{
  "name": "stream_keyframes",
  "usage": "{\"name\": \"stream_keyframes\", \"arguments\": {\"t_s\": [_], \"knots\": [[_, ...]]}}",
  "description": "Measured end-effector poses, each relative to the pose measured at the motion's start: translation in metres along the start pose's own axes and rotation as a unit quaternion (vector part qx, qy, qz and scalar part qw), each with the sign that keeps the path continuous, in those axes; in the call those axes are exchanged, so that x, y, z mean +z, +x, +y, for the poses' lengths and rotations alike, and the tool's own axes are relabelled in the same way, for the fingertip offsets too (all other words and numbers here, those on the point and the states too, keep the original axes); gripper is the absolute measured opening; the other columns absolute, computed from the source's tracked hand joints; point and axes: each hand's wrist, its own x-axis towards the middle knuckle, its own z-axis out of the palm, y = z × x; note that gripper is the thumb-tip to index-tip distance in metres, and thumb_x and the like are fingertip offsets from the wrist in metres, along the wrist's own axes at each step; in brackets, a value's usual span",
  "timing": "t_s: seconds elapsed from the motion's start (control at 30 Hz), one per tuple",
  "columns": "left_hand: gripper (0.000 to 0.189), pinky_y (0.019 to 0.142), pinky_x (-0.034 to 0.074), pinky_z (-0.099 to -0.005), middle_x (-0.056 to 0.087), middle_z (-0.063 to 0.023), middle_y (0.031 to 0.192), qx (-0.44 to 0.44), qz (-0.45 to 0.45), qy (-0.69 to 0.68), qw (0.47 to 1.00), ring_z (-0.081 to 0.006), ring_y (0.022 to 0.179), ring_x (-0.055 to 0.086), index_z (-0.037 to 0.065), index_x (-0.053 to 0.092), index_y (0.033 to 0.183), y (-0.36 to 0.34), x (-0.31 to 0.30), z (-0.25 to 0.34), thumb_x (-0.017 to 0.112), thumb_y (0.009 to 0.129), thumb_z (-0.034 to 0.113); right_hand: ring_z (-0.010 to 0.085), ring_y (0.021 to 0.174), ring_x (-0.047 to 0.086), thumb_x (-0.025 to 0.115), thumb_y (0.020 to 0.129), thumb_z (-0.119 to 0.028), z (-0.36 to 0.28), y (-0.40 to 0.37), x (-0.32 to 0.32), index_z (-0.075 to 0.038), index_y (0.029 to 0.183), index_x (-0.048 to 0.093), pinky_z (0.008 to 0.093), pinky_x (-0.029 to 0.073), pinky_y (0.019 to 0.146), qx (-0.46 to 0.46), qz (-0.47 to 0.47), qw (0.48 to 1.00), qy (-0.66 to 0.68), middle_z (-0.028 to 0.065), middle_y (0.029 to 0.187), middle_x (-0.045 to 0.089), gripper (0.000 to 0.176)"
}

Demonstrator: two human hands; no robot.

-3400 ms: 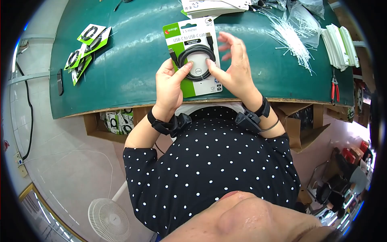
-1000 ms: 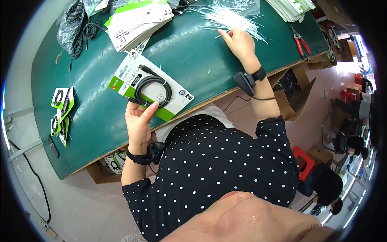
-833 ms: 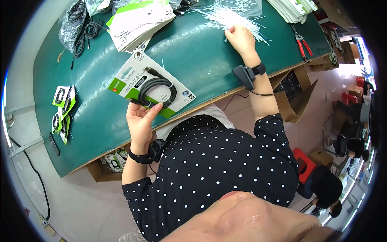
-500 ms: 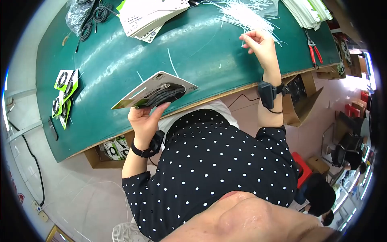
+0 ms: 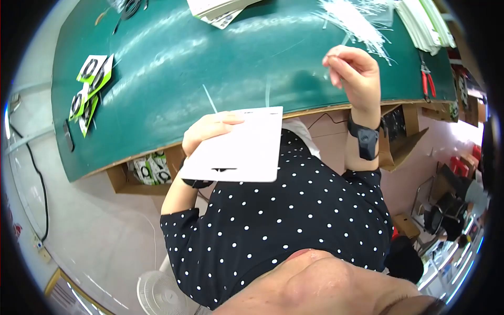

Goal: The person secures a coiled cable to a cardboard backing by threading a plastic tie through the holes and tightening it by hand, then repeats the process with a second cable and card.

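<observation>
My left hand (image 5: pixel 209 130) is closed on the edge of a cardboard packaging card (image 5: pixel 241 147), which shows its plain white face with a dark hang slot near the bottom. The black braided cable seen on this card earlier is now hidden. Two white cable ties (image 5: pixel 210 98) stick out past its far edge, over the table. My right hand (image 5: pixel 356 73) is raised with its fingers curled and thumb and index together; I cannot tell what is pinched there. Just beyond it lies a loose pile of white cable ties (image 5: pixel 353 23).
The green table (image 5: pixel 157 89) carries several packed cable cards (image 5: pixel 90 86) at left. Stacks of cards (image 5: pixel 223 8) stand at the back, with more (image 5: pixel 425 26) at right beside red-handled pliers (image 5: pixel 427 79). Cardboard boxes (image 5: pixel 401 134) sit below the table edge.
The card has been turned over, from its cable side to its white side, and tilted toward my body. My right hand has shifted slightly right and its fingers have curled in.
</observation>
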Motion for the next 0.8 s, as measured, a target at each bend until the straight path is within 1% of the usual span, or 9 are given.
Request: {"name": "stream_keyframes", "arguments": {"t_s": [0.07, 0.13, 0.2, 0.27, 0.37, 0.4, 0.5, 0.63, 0.8], "knots": [[0.025, 0.079, 0.053, -0.0418, 0.065, -0.0216, 0.098, 0.121, -0.015, 0.012, 0.992, -0.0317, 0.092, 0.065, 0.000, 0.057, 0.097, 0.003, 0.002, 0.005, 0.069, 0.076, 0.006, 0.0080, 0.060, 0.058, 0.061, 0.082, 0.003, -0.005, -0.006, 0.012, 0.001, 0.089, 0.064, 0.0177, 0.041, 0.046, 0.009, -0.081, 0.997, 0.011, 0.0091, 0.083, 0.063, 0.008], [0.025, 0.080, 0.053, -0.0420, 0.065, -0.0209, 0.098, 0.131, -0.022, 0.022, 0.991, -0.0318, 0.092, 0.065, 0.000, 0.057, 0.096, 0.004, 0.000, 0.008, 0.069, 0.076, 0.008, 0.0081, 0.059, 0.057, 0.061, 0.080, 0.006, -0.007, -0.007, 0.020, 0.002, 0.087, 0.064, 0.0179, 0.042, 0.046, 0.014, -0.123, 0.992, 0.016, 0.0089, 0.083, 0.062, 0.009], [0.024, 0.081, 0.052, -0.0425, 0.065, -0.0197, 0.099, 0.161, -0.043, 0.032, 0.986, -0.0320, 0.093, 0.065, 0.002, 0.056, 0.093, 0.005, 0.000, 0.012, 0.070, 0.076, 0.011, 0.0083, 0.058, 0.057, 0.062, 0.077, 0.009, -0.007, -0.006, 0.032, 0.002, 0.084, 0.064, 0.0183, 0.042, 0.047, 0.013, -0.166, 0.985, -0.036, 0.0076, 0.082, 0.061, 0.010], [0.023, 0.082, 0.052, -0.0425, 0.065, -0.0187, 0.099, 0.165, -0.050, 0.040, 0.984, -0.0318, 0.093, 0.065, 0.002, 0.057, 0.093, 0.005, -0.002, 0.015, 0.069, 0.075, 0.011, 0.0084, 0.058, 0.056, 0.063, 0.076, 0.011, -0.006, -0.006, 0.040, 0.002, 0.082, 0.064, 0.0185, 0.042, 0.047, 0.013, -0.189, 0.980, -0.063, 0.0070, 0.082, 0.060, 0.011], [0.023, 0.083, 0.052, -0.0425, 0.065, -0.0167, 0.099, 0.173, -0.065, 0.055, 0.981, -0.0316, 0.094, 0.065, 0.002, 0.057, 0.093, 0.004, -0.003, 0.019, 0.069, 0.075, 0.010, 0.0091, 0.059, 0.056, 0.064, 0.075, 0.009, 0.000, -0.005, 0.046, 0.001, 0.081, 0.064, 0.0189, 0.043, 0.048, -0.010, -0.230, 0.955, -0.186, 0.0057, 0.081, 0.059, 0.010], [0.021, 0.083, 0.052, -0.0426, 0.065, -0.0160, 0.098, 0.177, -0.072, 0.057, 0.980, -0.0314, 0.094, 0.065, 0.003, 0.058, 0.092, 0.005, -0.003, 0.021, 0.069, 0.075, 0.009, 0.0091, 0.059, 0.056, 0.064, 0.075, 0.009, 0.003, -0.004, 0.047, 0.001, 0.081, 0.064, 0.0189, 0.043, 0.048, -0.008, -0.231, 0.955, -0.185, 0.0057, 0.081, 0.059, 0.010], [0.019, 0.084, 0.052, -0.0429, 0.065, -0.0145, 0.098, 0.188, -0.086, 0.060, 0.977, -0.0308, 0.094, 0.065, 0.003, 0.059, 0.091, 0.006, -0.003, 0.024, 0.068, 0.075, 0.007, 0.0118, 0.063, 0.057, 0.066, 0.073, 0.007, 0.011, -0.001, 0.047, -0.001, 0.081, 0.064, 0.0208, 0.044, 0.050, -0.121, -0.264, 0.913, -0.285, 0.0055, 0.079, 0.058, 0.012], [0.016, 0.085, 0.051, -0.0425, 0.065, -0.0136, 0.097, 0.180, -0.092, 0.049, 0.978, -0.0304, 0.094, 0.065, 0.003, 0.060, 0.089, 0.005, -0.002, 0.025, 0.067, 0.075, 0.005, 0.0145, 0.067, 0.058, 0.067, 0.070, 0.008, 0.015, 0.001, 0.049, -0.002, 0.081, 0.065, 0.0239, 0.046, 0.053, -0.178, -0.270, 0.889, -0.324, 0.0060, 0.079, 0.058, 0.015], [0.016, 0.086, 0.051, -0.0423, 0.065, -0.0131, 0.097, 0.176, -0.083, 0.043, 0.980, -0.0300, 0.095, 0.065, 0.004, 0.060, 0.090, 0.004, -0.001, 0.025, 0.067, 0.075, 0.006, 0.0165, 0.068, 0.059, 0.067, 0.068, 0.008, 0.020, 0.000, 0.046, -0.003, 0.082, 0.065, 0.0256, 0.047, 0.055, -0.182, -0.261, 0.897, -0.306, 0.0065, 0.080, 0.058, 0.018]]}}
